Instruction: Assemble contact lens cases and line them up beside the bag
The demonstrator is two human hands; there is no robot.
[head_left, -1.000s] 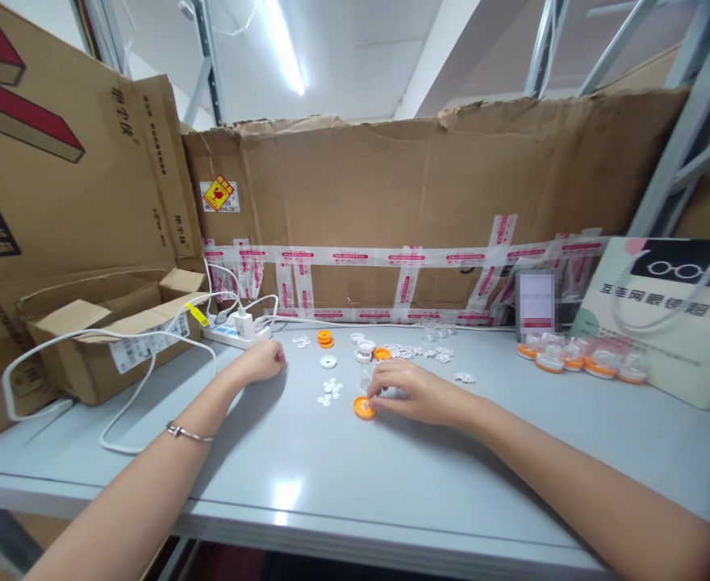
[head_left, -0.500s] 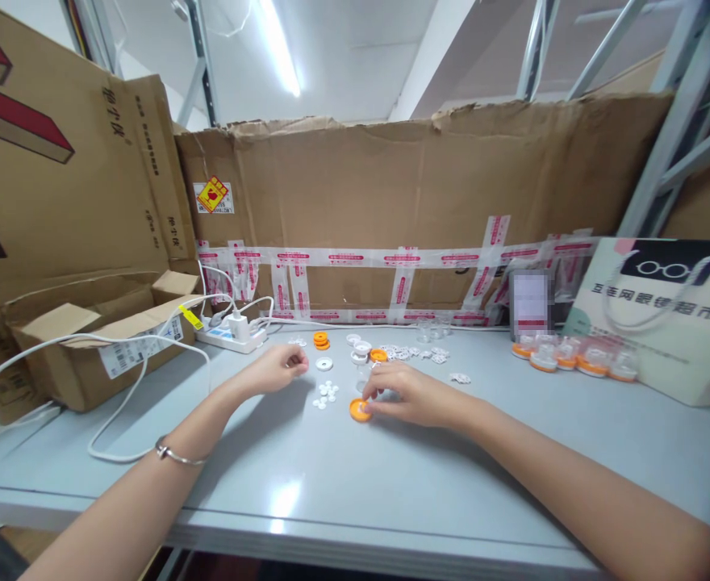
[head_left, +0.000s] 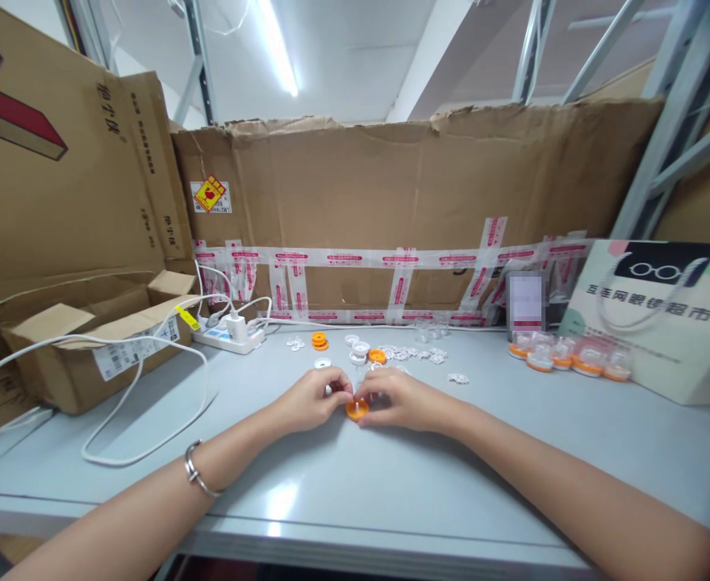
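Observation:
A round orange cap (head_left: 357,414) lies on the table between my hands, with a small white upright piece at its centre. My right hand (head_left: 412,400) curls round the cap's right side, thumb and fingertips at its rim. From the left, my left hand (head_left: 315,399) reaches the cap with thumb and fingers pinched above its edge; anything between them is too small to make out. Just behind the hands are white round caps (head_left: 360,350) and another orange cap (head_left: 377,355). The small white pieces near my left hand are mostly hidden by it.
Stacked orange caps (head_left: 319,340) and a pile of flat white parts (head_left: 403,353) lie farther back. Clear-and-orange assemblies (head_left: 590,360) stand at right by a paper bag (head_left: 663,323) and a phone (head_left: 525,302). A power strip (head_left: 227,337), cable and open carton (head_left: 82,379) occupy the left.
My left hand has moved right and forward from beside the white pieces to the orange cap, meeting my right hand. The right hand stays at the cap.

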